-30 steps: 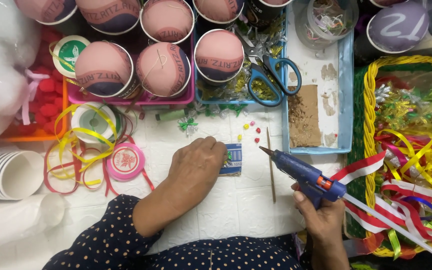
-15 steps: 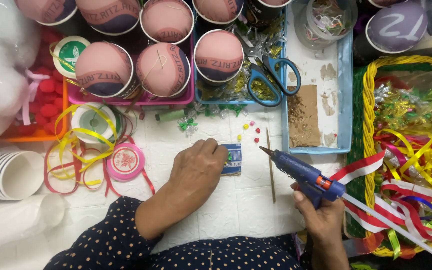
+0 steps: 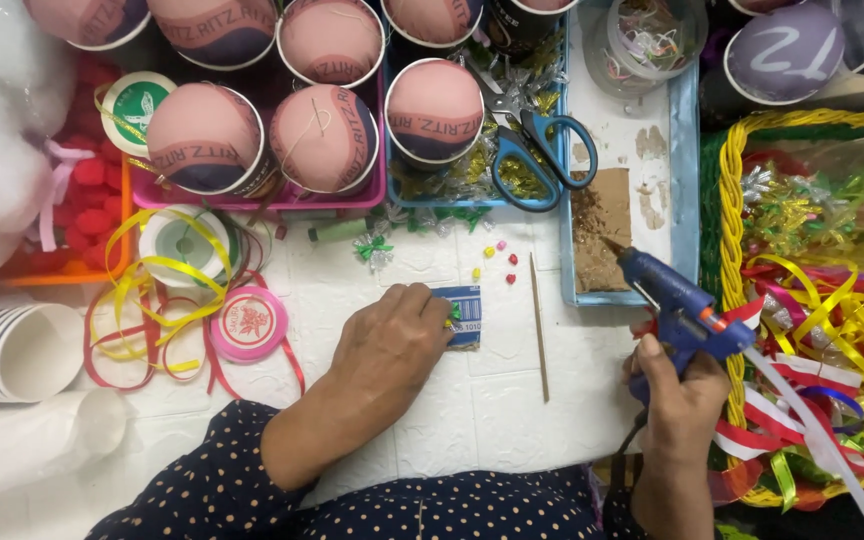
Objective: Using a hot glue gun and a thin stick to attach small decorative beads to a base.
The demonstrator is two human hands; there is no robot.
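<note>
My left hand (image 3: 384,345) rests palm down on the white work surface, fingertips pressing a small blue and white card piece (image 3: 464,315) with a tiny green bit on it. My right hand (image 3: 680,392) grips a blue hot glue gun (image 3: 674,305), its orange-brown nozzle pointing up left over a brown cardboard scrap (image 3: 600,225) in a pale blue tray (image 3: 687,170). A thin wooden stick (image 3: 538,325) lies between the two hands.
Several pink-topped cups (image 3: 324,135) fill trays at the back. Blue-handled scissors (image 3: 532,150) lie in a tray. Ribbon spools (image 3: 249,322) and loose ribbons sit left, stacked white cups (image 3: 7,350) far left. A yellow basket (image 3: 730,230) of ribbons stands right. Small beads (image 3: 500,262) dot the surface.
My right hand has drawn the glue gun away to the right, from near the card piece to over the tray's cardboard scrap. My left hand stays on the card piece.
</note>
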